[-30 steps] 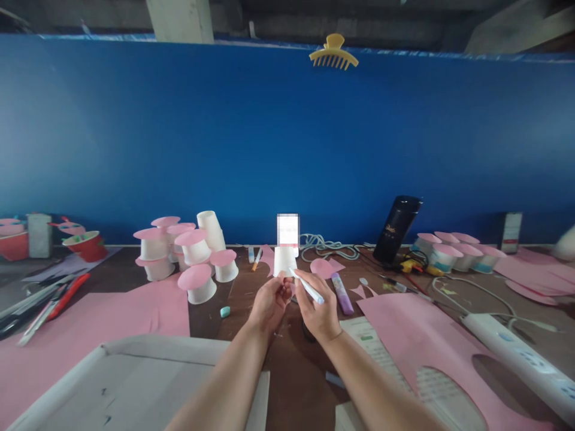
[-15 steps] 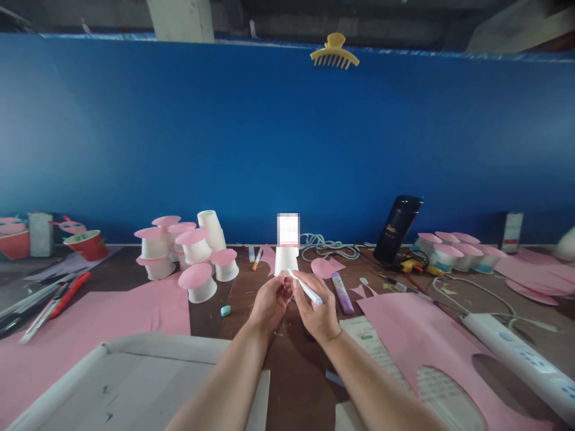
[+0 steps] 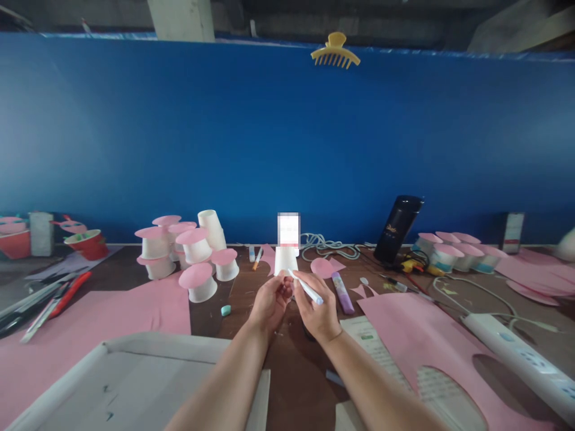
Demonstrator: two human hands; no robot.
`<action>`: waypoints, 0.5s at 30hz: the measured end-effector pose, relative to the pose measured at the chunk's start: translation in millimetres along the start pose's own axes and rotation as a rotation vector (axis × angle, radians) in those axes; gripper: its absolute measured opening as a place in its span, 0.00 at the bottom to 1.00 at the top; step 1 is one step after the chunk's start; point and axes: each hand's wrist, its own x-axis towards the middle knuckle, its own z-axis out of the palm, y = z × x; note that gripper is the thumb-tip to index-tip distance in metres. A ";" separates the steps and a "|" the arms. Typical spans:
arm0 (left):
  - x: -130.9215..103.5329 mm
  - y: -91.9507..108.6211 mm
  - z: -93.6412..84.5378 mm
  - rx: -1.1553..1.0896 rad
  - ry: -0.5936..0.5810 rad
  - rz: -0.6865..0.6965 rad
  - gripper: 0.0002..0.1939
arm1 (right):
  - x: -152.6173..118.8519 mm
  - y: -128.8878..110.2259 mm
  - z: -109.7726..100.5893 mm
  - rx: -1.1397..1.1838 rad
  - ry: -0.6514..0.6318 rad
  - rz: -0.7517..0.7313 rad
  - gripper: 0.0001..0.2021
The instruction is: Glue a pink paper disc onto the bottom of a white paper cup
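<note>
Left hand point(image 3: 271, 301), right hand point(image 3: 318, 306), both curled

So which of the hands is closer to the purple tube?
Right. The right hand, gripping a white pen, is just left of the purple tube; the left hand is farther left, by the white cup.

cup point(image 3: 286, 262): matt paper | flask point(image 3: 397, 231): glossy | tabletop point(image 3: 290, 388): smooth, wood-look

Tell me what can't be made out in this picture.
Head view: bottom of the white cup, hidden by the left hand.
Head view: bright patch behind it, pixelated.
Head view: words on the printed sheet, too small.
Head view: leftmost red cup, cut off by the edge.
</note>
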 end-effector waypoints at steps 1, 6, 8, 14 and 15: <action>0.1 0.0 0.1 0.001 -0.002 -0.002 0.06 | 0.0 0.1 0.0 -0.002 0.003 -0.002 0.12; 0.0 0.9 1.4 -0.010 0.010 -0.006 0.07 | 0.0 0.9 -0.3 -0.014 0.004 0.005 0.12; 0.1 1.3 1.9 -0.009 0.019 -0.010 0.07 | -0.1 1.3 -0.5 -0.016 0.006 0.007 0.12; 1.1 0.9 1.3 -0.010 0.022 -0.003 0.06 | -0.1 2.4 -0.4 -0.020 0.016 0.011 0.12; 1.1 0.8 1.2 -0.010 0.024 -0.002 0.06 | 0.0 2.4 -0.4 -0.018 0.020 0.009 0.12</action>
